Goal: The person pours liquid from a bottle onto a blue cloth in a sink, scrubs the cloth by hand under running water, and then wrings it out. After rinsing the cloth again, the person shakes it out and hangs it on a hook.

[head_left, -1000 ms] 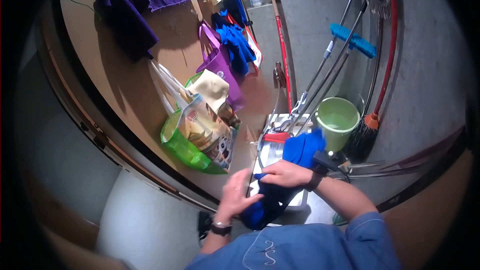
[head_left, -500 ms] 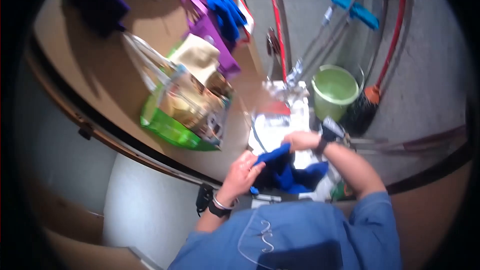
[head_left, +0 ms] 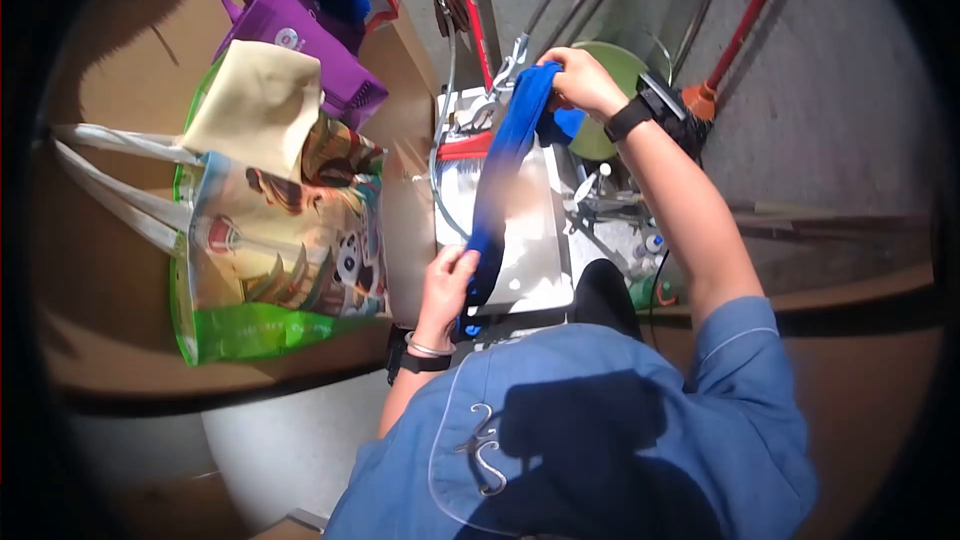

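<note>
A blue cloth (head_left: 515, 125) is stretched at a slant between my two hands, over a bright white surface. My left hand (head_left: 445, 285) pinches its lower end, near the front of that surface. Further away and to the right, my right hand (head_left: 583, 82) grips the upper end, with a short flap hanging beside it. The middle of the cloth is smeared by motion. Under it lie the white surface (head_left: 545, 260), partly glaring in the light, and a red brush head (head_left: 464, 147).
To the left stands a green-edged shopping bag (head_left: 280, 240) with a cream cloth (head_left: 255, 105) on top. Behind it is a purple bag (head_left: 310, 40). A green bucket (head_left: 610, 65) stands behind my right hand, near an orange-and-red broom (head_left: 700, 100). Bottles (head_left: 652, 243) sit at the right.
The blue cloth was bunched low between my hands and is now drawn out lengthwise. My right hand has moved up and away; my left hand has shifted slightly left. The view has tilted and shifted.
</note>
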Tool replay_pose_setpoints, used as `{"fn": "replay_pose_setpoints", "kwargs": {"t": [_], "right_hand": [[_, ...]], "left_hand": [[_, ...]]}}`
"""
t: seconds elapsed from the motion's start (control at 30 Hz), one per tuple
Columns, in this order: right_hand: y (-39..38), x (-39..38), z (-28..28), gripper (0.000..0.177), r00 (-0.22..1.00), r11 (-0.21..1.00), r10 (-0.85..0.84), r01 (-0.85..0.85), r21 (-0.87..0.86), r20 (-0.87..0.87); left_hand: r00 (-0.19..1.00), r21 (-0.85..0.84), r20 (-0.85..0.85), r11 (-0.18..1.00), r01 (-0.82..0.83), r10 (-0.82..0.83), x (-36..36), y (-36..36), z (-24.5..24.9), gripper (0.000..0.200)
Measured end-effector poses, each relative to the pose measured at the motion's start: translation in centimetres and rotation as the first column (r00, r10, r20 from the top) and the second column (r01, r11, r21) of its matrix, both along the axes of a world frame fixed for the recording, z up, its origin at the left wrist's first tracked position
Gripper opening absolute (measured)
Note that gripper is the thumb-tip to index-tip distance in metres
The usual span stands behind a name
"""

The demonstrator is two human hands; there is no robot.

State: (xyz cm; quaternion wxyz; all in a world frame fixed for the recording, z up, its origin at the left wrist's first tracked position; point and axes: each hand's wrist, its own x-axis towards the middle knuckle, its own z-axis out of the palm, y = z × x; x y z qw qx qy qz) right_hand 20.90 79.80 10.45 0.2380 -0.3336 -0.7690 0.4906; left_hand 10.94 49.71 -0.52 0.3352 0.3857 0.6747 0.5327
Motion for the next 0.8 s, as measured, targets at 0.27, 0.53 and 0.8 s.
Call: {"fn": "replay_pose_setpoints", "kwargs": {"t": [0.27, 0.53, 0.8], "right_hand": [[9.1, -8.7, -3.4, 0.045, 0.984, 0.847, 0.042, -0.126, 0.517, 0.171], [16.4, -17.8, 1.5, 0.033, 0.868, 0.692, 0.217, -0.460, 0.557, 0.447], [17.8, -11.7, 9.5, 0.071, 0.416, 0.955, -0.014, -0.263, -0.135, -0.909]], "left_hand": [[0.553, 0.254, 0.833, 0.876, -0.409, 0.016, -0.4, 5.4, 2.5, 0.026], [0.241, -0.009, 0.952, 0.808, -0.589, 0.187, -0.8, 13.1, 7.6, 0.036], [0.765, 0.189, -0.578, 0.958, -0.214, 0.285, -1.9, 18.7, 19.6, 0.023]]}}
